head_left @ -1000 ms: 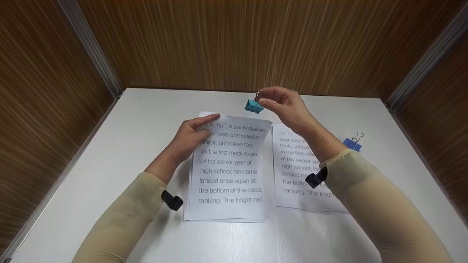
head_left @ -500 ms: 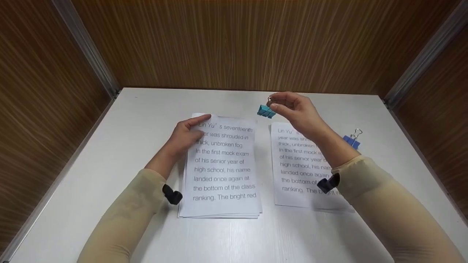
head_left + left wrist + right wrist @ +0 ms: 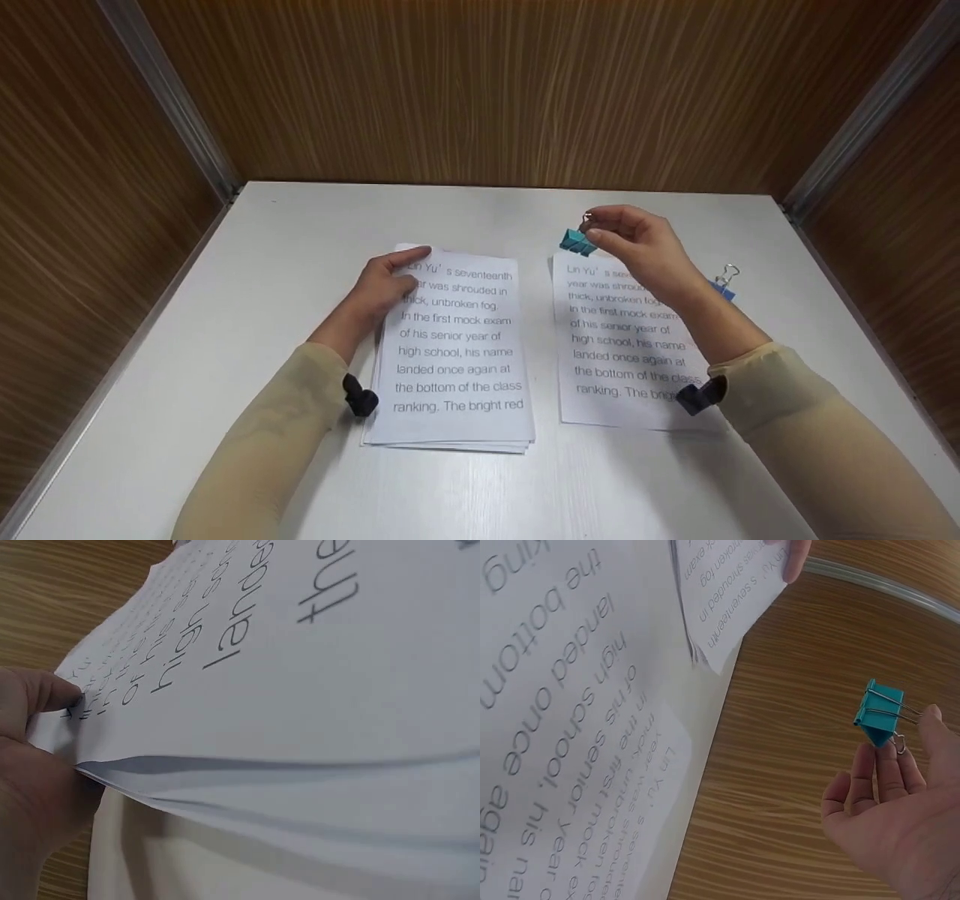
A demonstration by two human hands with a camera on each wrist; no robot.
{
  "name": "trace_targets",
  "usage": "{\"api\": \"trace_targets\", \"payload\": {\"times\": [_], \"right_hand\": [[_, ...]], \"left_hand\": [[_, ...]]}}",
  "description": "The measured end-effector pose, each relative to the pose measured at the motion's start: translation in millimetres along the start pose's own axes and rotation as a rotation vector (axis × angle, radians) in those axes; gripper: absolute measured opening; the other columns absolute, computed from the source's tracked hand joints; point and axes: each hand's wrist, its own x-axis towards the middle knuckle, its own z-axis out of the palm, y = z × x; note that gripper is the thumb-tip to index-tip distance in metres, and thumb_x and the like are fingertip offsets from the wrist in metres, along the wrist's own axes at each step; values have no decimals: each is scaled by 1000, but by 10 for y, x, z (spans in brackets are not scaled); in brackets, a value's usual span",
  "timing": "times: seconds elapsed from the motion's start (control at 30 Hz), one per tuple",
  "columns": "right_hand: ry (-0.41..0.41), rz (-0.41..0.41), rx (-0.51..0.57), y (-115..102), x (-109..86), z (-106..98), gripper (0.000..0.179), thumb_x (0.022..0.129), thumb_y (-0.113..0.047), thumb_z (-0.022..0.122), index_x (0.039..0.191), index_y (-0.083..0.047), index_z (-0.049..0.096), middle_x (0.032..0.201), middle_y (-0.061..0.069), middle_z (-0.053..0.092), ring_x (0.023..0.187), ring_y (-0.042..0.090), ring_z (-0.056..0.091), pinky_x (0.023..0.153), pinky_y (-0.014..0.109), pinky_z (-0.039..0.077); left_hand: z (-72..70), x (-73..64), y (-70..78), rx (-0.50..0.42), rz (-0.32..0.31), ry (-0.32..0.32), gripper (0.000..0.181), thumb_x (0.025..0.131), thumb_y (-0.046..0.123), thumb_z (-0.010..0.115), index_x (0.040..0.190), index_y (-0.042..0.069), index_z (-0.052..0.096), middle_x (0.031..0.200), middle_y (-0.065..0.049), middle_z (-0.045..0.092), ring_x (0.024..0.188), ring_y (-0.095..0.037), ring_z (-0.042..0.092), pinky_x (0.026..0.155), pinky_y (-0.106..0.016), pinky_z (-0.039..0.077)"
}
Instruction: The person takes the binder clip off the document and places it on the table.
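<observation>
My left hand (image 3: 381, 289) pinches the upper left edge of a stack of printed sheets (image 3: 457, 352). In the left wrist view the thumb lies on the top sheet, the other fingers go underneath, and the sheet edges (image 3: 225, 787) fan slightly apart. My right hand (image 3: 651, 251) holds a teal binder clip (image 3: 576, 241) by its wire handles, above the top edge of a second printed stack (image 3: 622, 352). From the right wrist, the teal clip (image 3: 881, 711) shows between thumb and fingertips with no paper in it.
A blue binder clip (image 3: 724, 289) with wire handles lies right of the second stack, partly hidden by my right forearm. Both stacks are on a white table (image 3: 300, 232), walled by wood-grain panels (image 3: 480, 90) at the back and sides.
My right hand has carried the teal clip right and nearer, from above the left stack to above the right one. The left hand keeps its grip, and its stack has shifted a little left.
</observation>
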Motion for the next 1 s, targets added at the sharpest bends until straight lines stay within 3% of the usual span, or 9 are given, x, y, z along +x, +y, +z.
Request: {"api": "trace_targets", "payload": {"times": [0.13, 0.33, 0.6, 0.7, 0.83, 1.0], "right_hand": [[8, 1, -14, 48, -65, -76, 47, 105, -28, 71, 143, -2, 63, 130, 11, 71, 117, 18, 69, 100, 21, 53], [19, 15, -57, 123, -174, -208, 46, 105, -29, 71, 145, -9, 62, 131, 14, 71, 117, 17, 69, 101, 19, 51], [66, 49, -77, 227, -288, -420, 38, 105, -31, 71, 133, -5, 70, 126, 8, 73, 116, 17, 68, 101, 20, 50], [91, 98, -93, 257, -353, -511, 38, 105, -33, 70, 129, -4, 72, 126, 5, 73, 118, 15, 66, 107, 27, 49], [119, 159, -109, 355, -467, -660, 40, 105, -37, 70, 126, -3, 73, 127, 3, 73, 121, 14, 64, 115, 46, 43], [155, 204, -174, 519, -657, -864, 45, 105, -41, 67, 125, -1, 73, 124, 4, 73, 115, 16, 59, 105, 31, 43]], "left_hand": [[13, 3, -27, 45, -34, -8, 67, 91, -7, 57, 149, 26, 64, 164, 3, 46, 159, -19, 28, 129, -38, 14], [31, 16, -31, 84, -97, -20, 68, 93, -5, 55, 151, 28, 62, 167, 0, 42, 155, -21, 34, 126, -40, 24], [64, 2, 27, 152, -94, -27, 64, 97, 0, 56, 156, 26, 57, 170, -2, 38, 159, -22, 25, 129, -41, 17], [59, -4, 51, 167, -91, -40, 63, 98, 4, 58, 157, 26, 55, 170, -1, 37, 161, -22, 19, 130, -41, 13], [27, -24, 84, 187, -81, -68, 62, 101, 9, 62, 160, 23, 51, 171, -2, 34, 162, -22, 17, 130, -40, 11], [-26, -121, 142, 223, -78, -102, 64, 103, 17, 65, 164, 21, 44, 172, -4, 32, 162, -24, 19, 130, -40, 15]]}}
